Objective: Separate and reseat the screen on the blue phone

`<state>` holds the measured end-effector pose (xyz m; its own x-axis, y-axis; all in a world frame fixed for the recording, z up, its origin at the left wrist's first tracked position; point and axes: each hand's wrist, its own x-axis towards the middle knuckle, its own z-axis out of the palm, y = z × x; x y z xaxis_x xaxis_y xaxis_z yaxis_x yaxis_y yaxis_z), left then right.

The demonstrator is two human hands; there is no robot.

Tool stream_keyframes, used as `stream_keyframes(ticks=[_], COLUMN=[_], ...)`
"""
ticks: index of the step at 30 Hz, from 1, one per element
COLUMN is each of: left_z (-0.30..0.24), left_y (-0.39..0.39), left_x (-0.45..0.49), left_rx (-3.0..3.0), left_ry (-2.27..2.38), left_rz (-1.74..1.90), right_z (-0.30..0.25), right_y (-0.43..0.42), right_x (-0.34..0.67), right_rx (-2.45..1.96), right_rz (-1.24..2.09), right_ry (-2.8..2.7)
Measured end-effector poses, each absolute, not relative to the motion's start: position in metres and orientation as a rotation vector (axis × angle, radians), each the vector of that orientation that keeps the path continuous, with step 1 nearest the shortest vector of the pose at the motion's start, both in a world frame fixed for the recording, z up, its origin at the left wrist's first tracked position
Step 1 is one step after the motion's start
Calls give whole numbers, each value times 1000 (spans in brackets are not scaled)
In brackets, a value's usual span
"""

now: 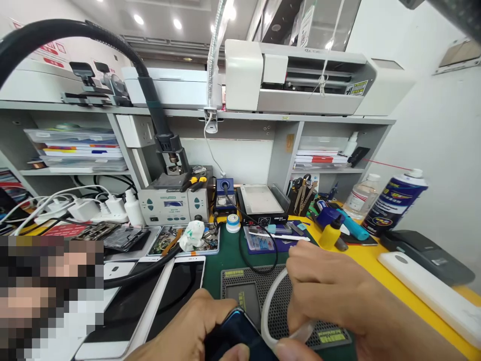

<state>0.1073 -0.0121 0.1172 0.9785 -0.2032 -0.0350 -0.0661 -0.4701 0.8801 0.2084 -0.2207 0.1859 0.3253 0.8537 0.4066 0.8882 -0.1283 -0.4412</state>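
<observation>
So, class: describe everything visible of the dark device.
The dark device is glossy, like glass, with a bluish sheen and a rounded corner pointing away. The frame's bottom crops it. The left hand grasps it, a thumb over its face; a curved translucent strip runs beside its right edge, contact unclear.

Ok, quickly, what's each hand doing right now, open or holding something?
Left hand: closed, holding a dark phone.
Right hand: closed, fingers curled on a curved whitish strip; what that is, I can't tell.
</observation>
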Motion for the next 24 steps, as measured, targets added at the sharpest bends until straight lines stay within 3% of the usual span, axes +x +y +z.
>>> stream_keyframes(ticks=[11,24], left_z=[114,117], left_y=[-4,-13], left_x=[107,112], left_rx=[2222,1640], left_ry=[-250,-77], left_rz=[-87,-312], right_z=[186,181], right_y=[-223,-213], right_x=[212,216], right_rx=[-2007,-2044], right_rz=[-18,-208], right_ry=[-1520,-1463])
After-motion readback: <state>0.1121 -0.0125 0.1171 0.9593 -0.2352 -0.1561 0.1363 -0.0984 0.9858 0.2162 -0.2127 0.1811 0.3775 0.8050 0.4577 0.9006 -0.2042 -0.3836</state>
